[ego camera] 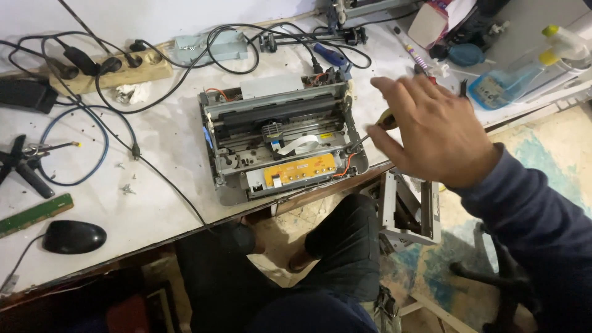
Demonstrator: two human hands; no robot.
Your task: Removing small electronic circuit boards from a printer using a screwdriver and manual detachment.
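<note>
While its cover is off, one opened printer point(283, 139) is sitting near the table's point(154, 203) front edge, showing one orange circuit board point(300, 170) and one white ribbon cable point(300, 144). At three o'clock from it, the right hand point(431, 132) is closing its fingers around one screwdriver point(377, 127), whose tip is touching the printer's right side. The left hand is not showing. At nine o'clock, a few loose screws point(127, 189) are lying. At eight o'clock, one black mouse point(74, 237) and one green board strip point(36, 214) are resting. At eleven o'clock, one power strip point(117, 71) is holding three plugs. At two o'clock, two spray bottles point(524, 74) are lying.
</note>
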